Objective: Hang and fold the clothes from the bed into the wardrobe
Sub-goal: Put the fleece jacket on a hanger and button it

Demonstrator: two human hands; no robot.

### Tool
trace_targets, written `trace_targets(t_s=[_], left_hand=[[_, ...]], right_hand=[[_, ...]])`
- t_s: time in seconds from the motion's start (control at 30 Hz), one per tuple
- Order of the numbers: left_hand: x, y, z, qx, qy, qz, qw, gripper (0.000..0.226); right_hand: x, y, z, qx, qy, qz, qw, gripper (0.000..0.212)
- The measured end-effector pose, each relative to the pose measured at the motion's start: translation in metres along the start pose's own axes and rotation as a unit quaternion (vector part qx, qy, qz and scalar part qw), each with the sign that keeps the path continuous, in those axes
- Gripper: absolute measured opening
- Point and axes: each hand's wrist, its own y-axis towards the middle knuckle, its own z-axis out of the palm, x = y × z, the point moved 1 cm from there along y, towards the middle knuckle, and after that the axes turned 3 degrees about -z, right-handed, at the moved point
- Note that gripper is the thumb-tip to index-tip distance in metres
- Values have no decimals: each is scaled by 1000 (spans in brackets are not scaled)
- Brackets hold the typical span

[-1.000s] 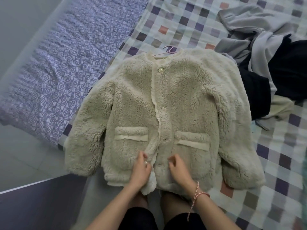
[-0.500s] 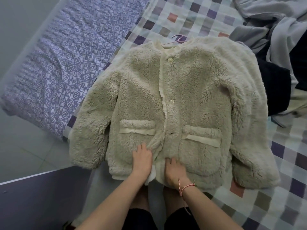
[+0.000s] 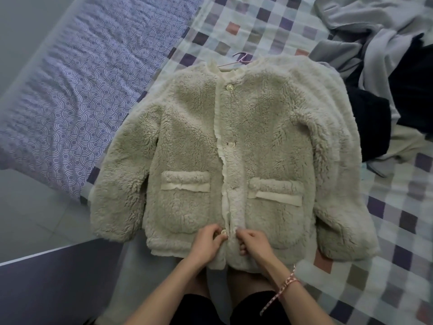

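Checked blanket [image 3: 257, 26] on the bed, with a cream fleece jacket [image 3: 269, 137] laid flat on it, front up, collar away from the person. The lower hem is seen to overhang the near edge of the bed. A heap of grey and dark clothes [image 3: 375, 66] lies just beside the jacket's far sleeve. A pink hanger [image 3: 242, 57] is already inside the jacket, and only its hook is shown at the collar.

The left hand [image 3: 206, 242] and the right hand [image 3: 253, 241] are placed at the bottom of the front opening. One front edge is pinched by each hand between curled fingers and thumb. The lowest button [image 3: 223, 232] is held at the left fingertips and appears not yet passed through its hole.

Risks, as judged:
- The buttonhole may be hidden by the deep pile, so the button could be pushed in beside it or into a wrong hole, leaving the fronts uneven.
- The jacket could be dragged off the bed edge if the hem is pulled toward the person.
- The hanger could be shifted off a shoulder by the same pull, and this would go unnoticed under the fleece.
- A neighbouring garment could be caught when the jacket is lifted.

No brand, label or legible writing is shown.
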Motion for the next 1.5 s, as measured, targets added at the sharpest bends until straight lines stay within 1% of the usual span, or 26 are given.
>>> trace_targets(t_s=[0.07, 0.17, 0.23, 0.3, 0.33, 0.37, 0.4, 0.47, 0.53, 0.67, 0.73, 0.9, 1.1, 1.2, 1.27, 1.3, 1.37, 1.5], left_hand=[[-1, 1, 1, 7, -2, 2, 1000, 36], [-4, 3, 1, 19, 3, 16, 1000, 36], [-7, 3, 3, 22, -5, 20, 1000, 36], [-6, 2, 5, 17, -30, 15, 999, 29], [-5, 3, 6, 20, -43, 12, 999, 21], [-6, 3, 6, 24, -53, 7, 998, 14], [-7, 3, 6, 28, -62, 6, 998, 14], [-11, 2, 7, 38, -78, 28, 996, 20], [-12, 2, 8, 41, -88, 54, 994, 20], [-4, 3, 5, 30, -73, 60, 995, 12], [-1, 3, 3, 33, -68, 61, 995, 10], [-6, 6, 5, 40, -64, 62, 995, 11], [-5, 6, 3, 32, -48, 69, 996, 9], [-9, 4, -1, 34, -36, 83, 995, 13], [-10, 4, -3, 42, -42, 86, 995, 11], [-9, 5, -3, 43, -46, 91, 994, 10], [-8, 4, -5, 46, -52, 100, 993, 19], [-4, 4, -6, 60, -65, 87, 992, 28]], right_hand=[[-4, -5, 2, -25, 31, -14, 999, 42], [-8, -7, 5, -43, 34, -33, 998, 40], [-7, -8, 5, -49, 40, -37, 997, 43], [-4, -11, 2, -55, 47, -29, 997, 44], [-3, -12, -1, -61, 50, -30, 996, 42], [-1, -15, -3, -66, 46, -39, 996, 39], [0, -17, -4, -69, 41, -54, 995, 38], [2, -23, -3, -67, 16, -88, 994, 37], [2, -22, 2, -77, 3, -97, 992, 37], [3, -13, 9, -106, -51, -123, 985, 39], [1, -14, 13, -112, -51, -133, 983, 39], [-1, -14, 13, -156, -37, -134, 978, 37], [0, -11, 13, -148, -48, -129, 979, 36], [1, -10, 13, -160, -56, -132, 977, 38], [0, -10, 13, -169, -63, -130, 975, 39], [0, -10, 13, -166, -72, -131, 975, 39], [1, -10, 12, -143, -81, -121, 979, 37], [15, -11, 4, -25, 28, -31, 999, 28]])
